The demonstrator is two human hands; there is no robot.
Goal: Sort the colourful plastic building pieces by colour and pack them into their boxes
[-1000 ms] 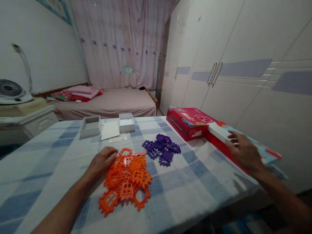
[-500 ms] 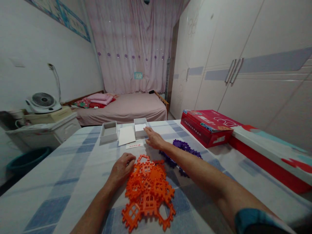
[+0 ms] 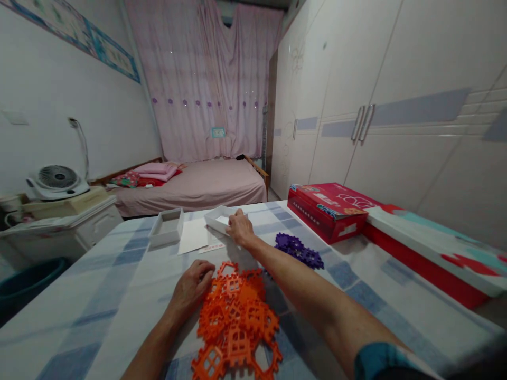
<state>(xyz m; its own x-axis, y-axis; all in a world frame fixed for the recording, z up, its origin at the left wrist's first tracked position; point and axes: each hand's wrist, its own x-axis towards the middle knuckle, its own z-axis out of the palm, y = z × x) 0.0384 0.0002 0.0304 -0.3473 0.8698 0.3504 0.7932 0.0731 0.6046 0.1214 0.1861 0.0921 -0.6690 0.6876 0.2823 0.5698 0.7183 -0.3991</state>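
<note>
My right hand (image 3: 240, 228) reaches forward across the table, its fingers closed on the near right edge of a shallow white box (image 3: 214, 216). The box sits at an angle, and part of it is hidden by the hand. My left hand (image 3: 193, 285) rests on the cloth with its fingers curled together, just left of a heap of orange interlocking plastic pieces (image 3: 237, 316); no object shows in it. Purple interlocking pieces (image 3: 299, 250) lie to the right, partly behind my right forearm. A white card (image 3: 193, 235) and a small printed strip (image 3: 213, 247) lie by the box.
Another shallow box (image 3: 166, 227) stands at the table's far left. A red box (image 3: 327, 208) and a long white-and-red box (image 3: 431, 248) line the right side. Blue-and-white checked cloth (image 3: 99, 295) covers the table. A bed (image 3: 198, 184) stands beyond.
My right hand has closed on the white box's edge, and the box has turned and shifted toward the card. My left hand stays beside the orange heap. The whole view has shifted slightly.
</note>
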